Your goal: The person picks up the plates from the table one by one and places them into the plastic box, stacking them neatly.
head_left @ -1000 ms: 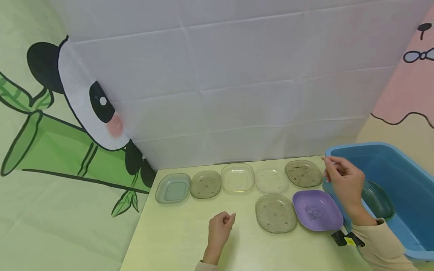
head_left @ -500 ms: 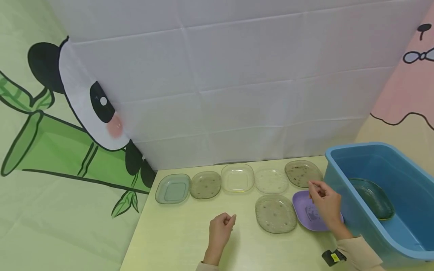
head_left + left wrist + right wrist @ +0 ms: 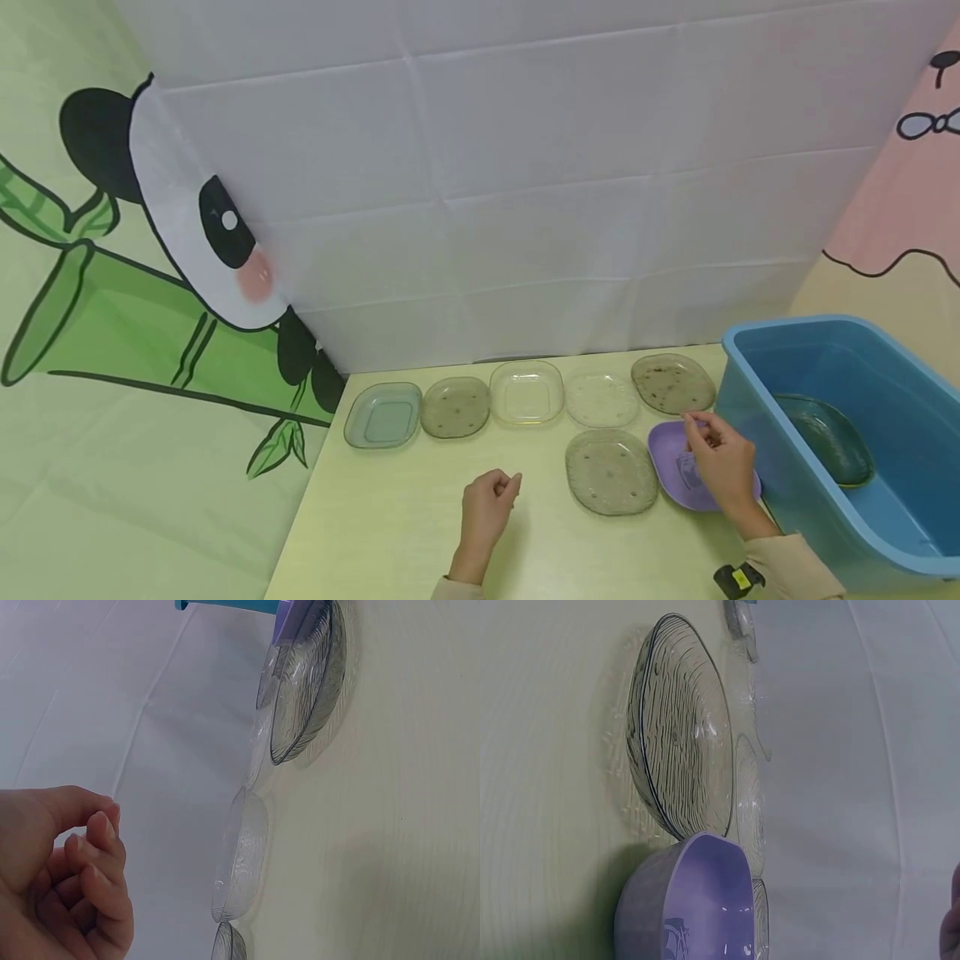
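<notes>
My left hand (image 3: 489,510) hovers over the near part of the table, fingers loosely curled and nothing in them; the left wrist view shows thumb and forefinger tips close together. My right hand (image 3: 722,463) is above the purple dish (image 3: 675,475), hiding part of it, with fingers loosely bent and holding nothing. Left of that dish lies a clear greyish, ridged plate (image 3: 610,472), also large in the right wrist view. At the back stand a bluish glass dish (image 3: 382,417), a smoky plate (image 3: 454,408), a clear square dish (image 3: 526,393), a clear plate (image 3: 602,400) and a speckled plate (image 3: 672,384).
A deep blue tub (image 3: 828,517) stands at the right, with a dark green glass dish (image 3: 828,437) inside it. The pale yellow table (image 3: 390,525) meets a white cloth wall (image 3: 540,208) behind the dishes. A printed panda cloth (image 3: 157,433) hangs on the left.
My right hand has moved from over the blue tub's near rim, left and down to above the purple dish. The left hand and the dishes stay where they were.
</notes>
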Demonstrator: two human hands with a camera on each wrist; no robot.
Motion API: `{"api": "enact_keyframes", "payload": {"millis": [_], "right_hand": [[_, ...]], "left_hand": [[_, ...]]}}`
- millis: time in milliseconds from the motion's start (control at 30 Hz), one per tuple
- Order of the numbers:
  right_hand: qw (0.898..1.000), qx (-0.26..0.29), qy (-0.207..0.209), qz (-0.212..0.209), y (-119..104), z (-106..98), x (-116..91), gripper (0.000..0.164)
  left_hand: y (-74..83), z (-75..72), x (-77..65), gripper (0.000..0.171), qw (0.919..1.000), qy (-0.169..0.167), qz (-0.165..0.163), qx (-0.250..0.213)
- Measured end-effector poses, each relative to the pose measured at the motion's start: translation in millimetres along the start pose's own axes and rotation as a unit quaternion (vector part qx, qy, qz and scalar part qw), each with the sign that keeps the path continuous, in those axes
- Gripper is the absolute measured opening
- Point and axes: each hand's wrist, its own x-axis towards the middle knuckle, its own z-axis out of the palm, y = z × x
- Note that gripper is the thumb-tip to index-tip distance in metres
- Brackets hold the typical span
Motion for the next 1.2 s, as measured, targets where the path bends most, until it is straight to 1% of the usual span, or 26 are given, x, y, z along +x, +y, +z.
{"api": "enact_keyframes", "payload": {"millis": [33, 100, 167, 233, 267, 300, 333, 367, 433, 467, 500, 533, 567, 600, 633, 700, 733, 800, 867, 900, 967, 1000, 1033, 1100, 1133, 1200], "right_hand": [[1.0, 0.018, -0.006, -0.003, 4.9, -1.9, -0.4, 0.01], [1.0, -0.024, -0.001, 0.008, 23.3, -2.9, -2.7, 0.012], [0.999, -0.042, 0.005, 0.007, 64.8, -3.8, -6.4, 0.013], [0.998, -0.056, 0.009, 0.016, 101.6, -5.4, -9.5, 0.014], [0.996, -0.088, 0.016, 0.02, 120.4, -4.9, -10.8, 0.014], [0.994, -0.102, 0.013, 0.023, 127.7, -6.8, -10.8, 0.014], [0.994, -0.107, 0.01, 0.025, 130.0, -8.5, -10.6, 0.014], [0.994, -0.1, 0.008, 0.033, 126.6, -10.1, -9.7, 0.015], [0.996, -0.073, -0.015, 0.043, 100.7, -15.5, -6.1, 0.017], [0.996, -0.073, -0.022, 0.049, 87.8, -17.7, -4.7, 0.018], [0.996, -0.058, -0.03, 0.056, 73.8, -20.2, -3.3, 0.019], [0.996, -0.049, -0.031, 0.068, 67.6, -21.6, -3.0, 0.02], [0.995, -0.046, -0.031, 0.08, 64.9, -23.1, -2.8, 0.02], [0.994, -0.055, -0.032, 0.084, 67.6, -24.6, -3.4, 0.02], [0.993, -0.075, -0.024, 0.089, 78.1, -25.1, -5.3, 0.02], [0.992, -0.088, -0.012, 0.086, 101.6, -26.6, -8.2, 0.019], [0.99, -0.107, -0.004, 0.086, 114.2, -27.0, -9.4, 0.019], [0.989, -0.123, 0.001, 0.08, 122.3, -29.7, -9.7, 0.019], [0.992, -0.094, -0.012, 0.083, 108.2, -33.5, -6.3, 0.02], [0.992, -0.087, -0.008, 0.091, 101.7, -34.2, -5.2, 0.02], [0.992, -0.06, -0.012, 0.107, 77.3, -36.2, -2.4, 0.02], [0.991, -0.061, -0.014, 0.115, 67.8, -36.8, -1.5, 0.019], [0.992, -0.037, -0.019, 0.117, 56.8, -37.7, -0.8, 0.019], [0.989, -0.053, -0.008, 0.134, 52.3, -36.7, -1.8, 0.021], [0.989, -0.051, -0.008, 0.14, 50.2, -36.7, -1.9, 0.021], [0.988, -0.067, -0.01, 0.138, 54.5, -36.8, -3.1, 0.024]], "left_hand": [[0.6, 0.2, 0.2, 0.028, 1.0, -0.001, 0.0, 0.0], [1.5, 0.6, 0.3, 0.028, 1.0, -0.003, 0.001, 0.0], [2.3, 1.2, 0.3, 0.028, 1.0, -0.006, 0.003, 0.001], [2.7, 1.7, -0.1, 0.027, 1.0, -0.008, 0.005, 0.002], [2.7, 1.9, -0.4, 0.027, 0.9999, -0.008, 0.006, 0.004], [2.8, 2.1, -0.5, 0.027, 0.9999, -0.009, 0.007, 0.006], [2.6, 2.5, -0.5, 0.027, 0.9999, -0.011, 0.007, 0.008], [2.4, 3.0, -0.3, 0.026, 0.9999, -0.013, 0.007, 0.008], [1.2, 5.1, 0.9, 0.024, 0.9998, -0.019, 0.001, 0.009], [0.3, 6.5, 1.6, 0.023, 0.9997, -0.022, -0.001, 0.007], [-1.0, 8.7, 3.0, 0.021, 0.9996, -0.027, -0.005, 0.005], [-2.8, 11.4, 4.7, 0.02, 0.9994, -0.032, -0.01, 0.002], [-5.3, 14.9, 6.7, 0.019, 0.9992, -0.037, -0.016, 0.001], [-8.9, 19.2, 8.6, 0.019, 0.9989, -0.041, -0.021, 0.003], [-12.3, 23.5, 10.6, 0.019, 0.9986, -0.046, -0.026, 0.005], [-20.0, 33.1, 14.6, 0.019, 0.9979, -0.054, -0.035, 0.014], [-23.8, 37.8, 16.2, 0.019, 0.9975, -0.058, -0.036, 0.017], [-29.9, 45.9, 18.7, 0.02, 0.9969, -0.063, -0.04, 0.025], [-33.4, 51.5, 20.3, 0.02, 0.9967, -0.065, -0.043, 0.025], [-34.5, 53.8, 20.9, 0.02, 0.9966, -0.065, -0.044, 0.026], [-35.4, 57.2, 22.1, 0.021, 0.9963, -0.066, -0.05, 0.026], [-35.4, 58.6, 22.4, 0.021, 0.9962, -0.067, -0.051, 0.025], [-35.1, 59.7, 22.8, 0.021, 0.9961, -0.066, -0.053, 0.025], [-34.4, 62.1, 23.3, 0.022, 0.996, -0.066, -0.054, 0.028], [-34.0, 63.1, 23.5, 0.022, 0.996, -0.066, -0.054, 0.027], [-32.6, 64.9, 23.5, 0.022, 0.996, -0.064, -0.054, 0.031]]}}
